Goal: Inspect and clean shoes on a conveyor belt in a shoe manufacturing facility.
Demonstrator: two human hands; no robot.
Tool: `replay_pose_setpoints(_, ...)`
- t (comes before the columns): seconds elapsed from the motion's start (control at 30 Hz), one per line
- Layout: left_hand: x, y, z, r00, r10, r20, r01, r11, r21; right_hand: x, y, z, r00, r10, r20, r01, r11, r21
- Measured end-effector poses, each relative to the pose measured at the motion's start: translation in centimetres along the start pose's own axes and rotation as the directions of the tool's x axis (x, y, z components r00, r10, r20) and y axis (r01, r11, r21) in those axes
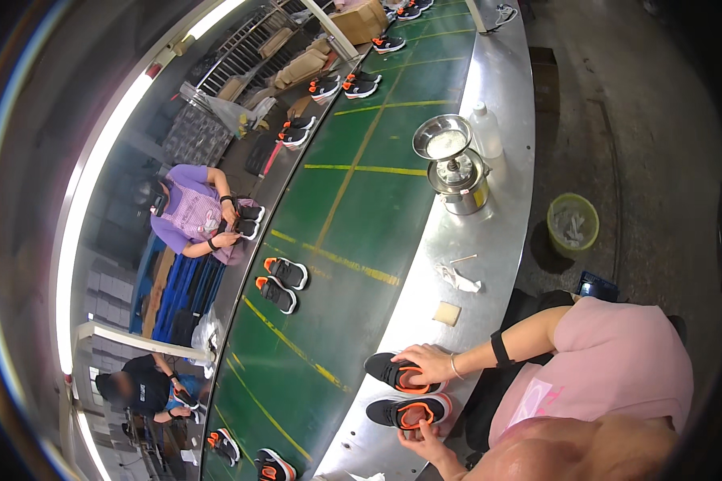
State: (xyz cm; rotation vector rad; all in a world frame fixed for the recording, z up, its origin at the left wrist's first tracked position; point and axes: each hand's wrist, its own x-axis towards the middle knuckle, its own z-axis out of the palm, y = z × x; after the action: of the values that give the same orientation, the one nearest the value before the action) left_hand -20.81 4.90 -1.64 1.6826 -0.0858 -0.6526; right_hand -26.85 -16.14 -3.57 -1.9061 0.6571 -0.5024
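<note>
A green belt [361, 208] marked with yellow lines runs diagonally through the scene, and the long metal surface [493, 236] lies along its right side. Over the lower right leans the person's pink top [626, 349]. Across the belt, a co-worker in purple [186, 204] has both hands at a pair of dark shoes [250, 222], and lower down another in black [140, 389] holds a dark shoe too. On the floor to the right of the surface stands a yellow-green bin [583, 247] with pale scraps inside. On the surface, beside the belt, a metal pot [465, 200] stands under a shallow dish [435, 127] of white material, with a clear bottle [487, 132] just beside them. A black pair [279, 284] with orange linings sits midway along the belt, with others near both its ends. At the near end of the surface, two black shoes with orange collars lie side by side, toes toward the belt: the upper shoe [383, 369] and the lower shoe [385, 413]. The right hand [431, 365] lies over the upper shoe, fingers at its opening; the left hand [425, 442] has its fingers against the lower shoe's collar. How tightly either grip is closed, I cannot tell. Farther up the surface are a crumpled white cloth [459, 279], a cream sponge [447, 313] and a thin stick [464, 258].
</note>
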Motion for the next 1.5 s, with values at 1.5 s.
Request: replay_pose_setpoints(1.5, 6.5, -4.5, 3.3, 0.853, 0.069, 0.518, 0.314, 0.724, -0.614, -3.0, 6.3, -5.0, 0.857, 0.07, 0.51, -0.514, 0.054, 0.856)
